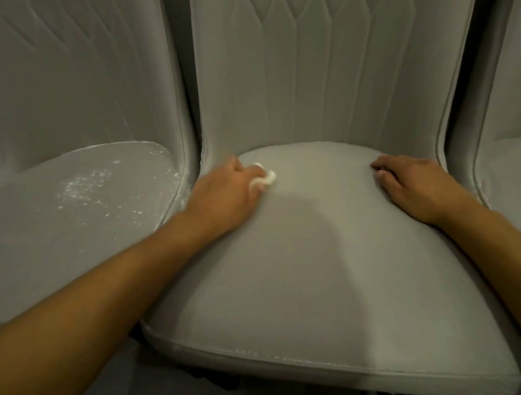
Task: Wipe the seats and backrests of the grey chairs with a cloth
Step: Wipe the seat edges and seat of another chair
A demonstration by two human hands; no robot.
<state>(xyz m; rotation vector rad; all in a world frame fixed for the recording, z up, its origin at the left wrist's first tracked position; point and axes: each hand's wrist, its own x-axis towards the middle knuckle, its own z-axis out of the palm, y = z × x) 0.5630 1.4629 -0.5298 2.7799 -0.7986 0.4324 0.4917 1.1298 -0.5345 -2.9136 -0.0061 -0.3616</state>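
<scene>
**A:** Nearest us is the front piping [321, 366] of the middle seat [324, 273], with two bare forearms reaching over it toward the back.

**B:** The left hand [224, 193] is bunched round a small white cloth [264, 179]. It presses the cloth onto the seat's rear left corner, just beside the side wall.

**A:** And the right hand [410, 185]?

**B:** Lying on the rear right of the cushion, fingers relaxed, gripping nothing. It looks like a brace.

**A:** So how is this pass done well?

**B:** I'd say overlapping strokes from that corner across to the bracing hand, then working forward to the piping. The cloth is wadded very small, so opening it out should cover more per stroke.

**A:** Beyond the hands rises the stitched backrest [316, 81]. It wants wiping too, top down I'd guess.

**B:** The neighbouring seat [76, 205] on the left carries white flecks [88, 185], so that one looks undone. A third chair [513, 117] edges in on the right.
</scene>
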